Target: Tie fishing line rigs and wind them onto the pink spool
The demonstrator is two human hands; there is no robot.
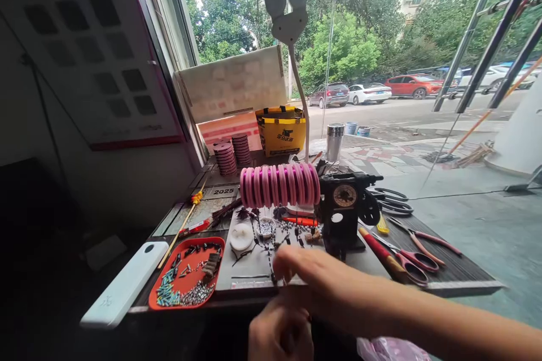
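Note:
My right hand [315, 285] reaches leftwards over the front edge of the small dark table [457, 276], its fingers bent together near thin black lines and beads [267, 248] lying on a grey mat. Below it, off the table's edge, my left hand [277, 335] is closed in a loose fist; what either hand holds is hidden. A row of pink line spools [279, 185] stands behind the mat, beside a black hand-crank winder [345, 208].
A red tray of small tackle pieces [186, 276] and a long white box [122, 287] lie at the left. Red scissors [409, 262] and red-handled pliers [427, 237] lie at the right. Further back stand stacked pink discs [226, 158], a yellow bag [282, 130] and a metal cup [334, 141].

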